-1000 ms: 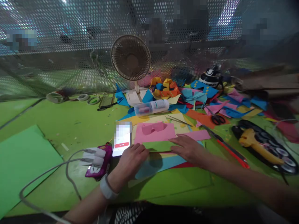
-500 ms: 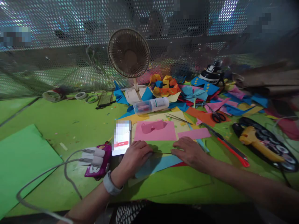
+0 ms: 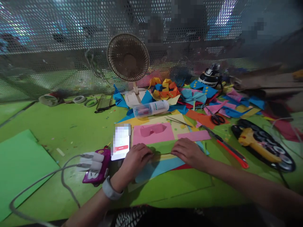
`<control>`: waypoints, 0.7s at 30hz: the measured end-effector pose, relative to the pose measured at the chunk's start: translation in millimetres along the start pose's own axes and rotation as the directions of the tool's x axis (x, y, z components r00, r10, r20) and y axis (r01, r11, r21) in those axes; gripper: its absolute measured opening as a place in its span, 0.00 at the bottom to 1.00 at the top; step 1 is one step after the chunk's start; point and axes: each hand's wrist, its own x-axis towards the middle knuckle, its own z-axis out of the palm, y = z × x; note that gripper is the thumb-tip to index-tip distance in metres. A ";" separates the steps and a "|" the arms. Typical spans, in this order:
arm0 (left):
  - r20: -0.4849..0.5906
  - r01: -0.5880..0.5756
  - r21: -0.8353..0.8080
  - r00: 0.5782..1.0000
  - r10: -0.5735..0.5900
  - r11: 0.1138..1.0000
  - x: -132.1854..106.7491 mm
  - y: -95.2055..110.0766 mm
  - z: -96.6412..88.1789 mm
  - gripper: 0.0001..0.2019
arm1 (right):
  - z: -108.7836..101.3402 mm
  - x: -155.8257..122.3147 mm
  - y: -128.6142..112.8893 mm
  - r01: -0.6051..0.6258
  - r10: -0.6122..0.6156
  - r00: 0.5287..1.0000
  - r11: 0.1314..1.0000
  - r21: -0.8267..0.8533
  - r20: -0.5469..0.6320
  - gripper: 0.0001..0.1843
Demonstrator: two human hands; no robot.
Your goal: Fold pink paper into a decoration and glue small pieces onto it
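A strip of green paper [image 3: 163, 147] stretches between my hands, its near edge slightly raised over pale yellow paper. At its left end my left hand [image 3: 139, 156] is closed, fingertips pinching the edge. Opposite it, my right hand [image 3: 187, 152] grips the right end with bent fingers. Just beyond lies a pink sheet [image 3: 163, 134], with a curled pink paper strip [image 3: 153, 130] standing on it. Light blue paper [image 3: 159, 167] lies under and in front of the green strip. A flat pink strip [image 3: 194, 135] rests beyond my right hand.
Left of my left hand are a lit phone [image 3: 121, 142] and a purple power strip [image 3: 104, 168] with white plugs. To the right lie a red utility knife [image 3: 233, 151], scissors [image 3: 217, 119] and a yellow glue gun [image 3: 260, 146]. Behind stand a plastic bottle [image 3: 151, 108] and a fan [image 3: 128, 57].
The camera view has shifted slightly. My hands are a little closer together, and a pale yellow band now shows below the green paper's near edge.
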 end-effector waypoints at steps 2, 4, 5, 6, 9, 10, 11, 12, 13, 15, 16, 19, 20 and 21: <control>-0.010 0.017 -0.040 1.000 -0.017 0.999 0.8 -0.2 0.3 0.06 | -0.3 1.6 -1.3 -0.035 0.035 0.999 0.999 0.006 0.004 0.11; -0.016 0.045 -0.069 0.999 -0.046 0.997 1.3 -0.4 0.7 0.05 | -1.2 3.1 -2.5 -0.081 0.081 0.997 0.997 0.018 0.007 0.11; -0.017 0.061 -0.082 0.998 -0.062 0.995 1.5 -0.4 0.8 0.05 | -1.6 3.7 -2.9 -0.106 0.105 0.994 0.994 0.021 0.006 0.11; -0.018 0.077 -0.093 0.997 -0.079 0.993 1.6 -0.3 0.8 0.05 | -1.9 4.3 -3.2 -0.126 0.126 0.992 0.992 0.021 0.008 0.11; -0.024 0.117 -0.108 0.992 -0.120 0.987 2.0 1.3 -0.1 0.06 | -1.8 5.4 -3.9 -0.162 0.162 0.987 0.987 -0.003 0.023 0.10; -0.026 0.129 -0.104 0.991 -0.133 0.986 2.1 2.2 -0.7 0.06 | -1.5 5.7 -4.0 -0.168 0.169 0.985 0.986 -0.017 0.028 0.10; -0.028 0.141 -0.097 0.989 -0.144 0.985 2.2 3.3 -1.4 0.06 | -1.1 5.8 -4.2 -0.173 0.174 0.984 0.984 -0.032 0.032 0.10; -0.029 0.152 -0.088 0.987 -0.155 0.984 2.2 4.4 -2.2 0.06 | -0.6 5.9 -4.2 -0.175 0.177 0.984 0.983 -0.046 0.035 0.10; -0.029 0.164 -0.079 0.986 -0.167 0.983 2.2 5.4 -3.0 0.06 | -0.2 5.9 -4.2 -0.176 0.178 0.983 0.983 -0.059 0.034 0.10; -0.032 0.181 -0.068 0.983 -0.183 0.981 1.6 6.4 -4.4 0.06 | 0.4 5.6 -3.7 -0.172 0.174 0.984 0.982 -0.073 0.029 0.10; -0.035 0.185 -0.066 0.982 -0.187 0.981 1.1 6.4 -4.9 0.05 | 0.6 5.3 -3.4 -0.168 0.170 0.985 0.983 -0.074 0.027 0.10; -0.034 0.192 -0.056 0.980 -0.194 0.980 -1.0 4.3 -5.6 0.04 | 1.0 4.5 -2.1 -0.159 0.161 0.987 0.985 -0.067 0.026 0.09; -0.027 0.195 -0.047 0.980 -0.197 0.980 -1.7 3.3 -5.8 0.04 | 1.1 4.3 -1.7 -0.158 0.160 0.987 0.985 -0.065 0.030 0.09; -0.021 0.200 -0.034 0.979 -0.201 0.979 -2.4 2.4 -6.0 0.04 | 1.2 4.2 -1.4 -0.157 0.160 0.987 0.986 -0.062 0.036 0.09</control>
